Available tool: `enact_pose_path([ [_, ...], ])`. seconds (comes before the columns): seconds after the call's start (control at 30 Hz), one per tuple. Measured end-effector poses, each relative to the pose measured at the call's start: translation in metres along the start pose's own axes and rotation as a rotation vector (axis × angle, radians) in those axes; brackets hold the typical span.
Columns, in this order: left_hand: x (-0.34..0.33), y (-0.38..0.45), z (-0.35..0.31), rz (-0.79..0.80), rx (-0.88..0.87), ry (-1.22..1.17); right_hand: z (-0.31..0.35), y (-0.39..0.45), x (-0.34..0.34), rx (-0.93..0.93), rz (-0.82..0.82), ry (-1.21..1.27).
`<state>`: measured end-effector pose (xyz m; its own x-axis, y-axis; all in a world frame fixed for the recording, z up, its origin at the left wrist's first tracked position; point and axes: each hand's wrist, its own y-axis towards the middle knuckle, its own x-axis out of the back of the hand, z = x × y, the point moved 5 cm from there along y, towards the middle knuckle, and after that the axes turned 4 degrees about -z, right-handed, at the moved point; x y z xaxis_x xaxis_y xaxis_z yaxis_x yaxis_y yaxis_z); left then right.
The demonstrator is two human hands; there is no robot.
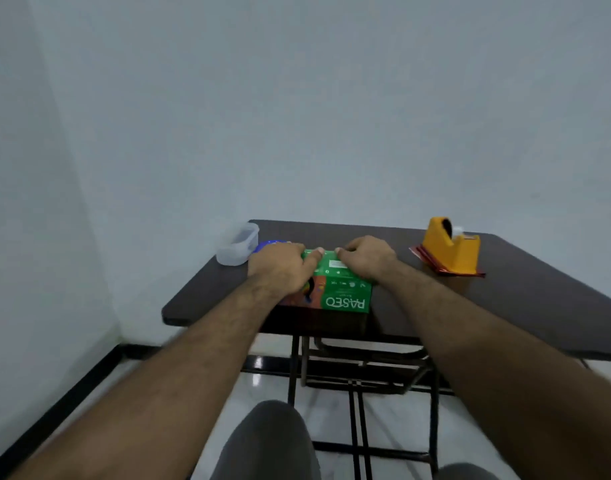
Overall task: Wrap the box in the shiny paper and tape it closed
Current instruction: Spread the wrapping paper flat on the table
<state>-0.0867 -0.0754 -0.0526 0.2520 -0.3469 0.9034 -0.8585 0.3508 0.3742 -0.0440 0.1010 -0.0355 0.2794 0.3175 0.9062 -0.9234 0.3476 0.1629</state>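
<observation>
Both hands, left (279,266) & right (364,258), fingers curled, grip green "PASEO" box (345,292) on table (504,299).

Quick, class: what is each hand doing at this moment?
Left hand: fingers curled over the green and orange cardboard tissue box, gripping it.
Right hand: fingers curled on the same box's top, gripping it.

A bare, plain room, perhaps a small office or spare room at home: blank pale walls (297,98) meet in a corner behind a dark folding counter (504,306), over a glossy white tiled floor (262,382) with black skirting (72,393).
</observation>
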Motion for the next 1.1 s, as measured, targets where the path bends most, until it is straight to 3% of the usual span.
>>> enact_pose_path([
  [0.1,0.010,-0.025,0.009,-0.041,-0.023,0.010,0.008,-0.012,-0.030,-0.031,0.102,-0.013],
  [0.2,0.010,-0.029,0.025,-0.057,-0.029,0.000,-0.001,0.010,-0.060,-0.067,0.076,-0.001],
  [0.47,0.032,-0.029,0.098,-0.071,0.036,0.025,0.073,0.027,-0.095,0.008,0.059,0.008],
  [0.7,0.032,-0.026,0.113,-0.028,0.029,0.038,0.101,0.003,-0.090,0.009,0.008,0.104],
  [0.77,0.033,-0.022,0.111,-0.041,0.025,0.077,0.099,0.001,-0.086,0.016,-0.002,0.234],
  [0.83,0.038,-0.017,0.099,-0.140,-0.012,0.116,0.086,0.001,-0.073,0.029,-0.062,0.350],
  [0.93,0.042,-0.014,0.054,-0.337,-0.153,0.099,0.053,-0.006,-0.041,0.109,-0.222,0.272],
  [1.1,0.011,-0.003,-0.058,-0.357,-0.329,-0.104,-0.059,0.001,0.018,0.060,-0.451,0.148],
])
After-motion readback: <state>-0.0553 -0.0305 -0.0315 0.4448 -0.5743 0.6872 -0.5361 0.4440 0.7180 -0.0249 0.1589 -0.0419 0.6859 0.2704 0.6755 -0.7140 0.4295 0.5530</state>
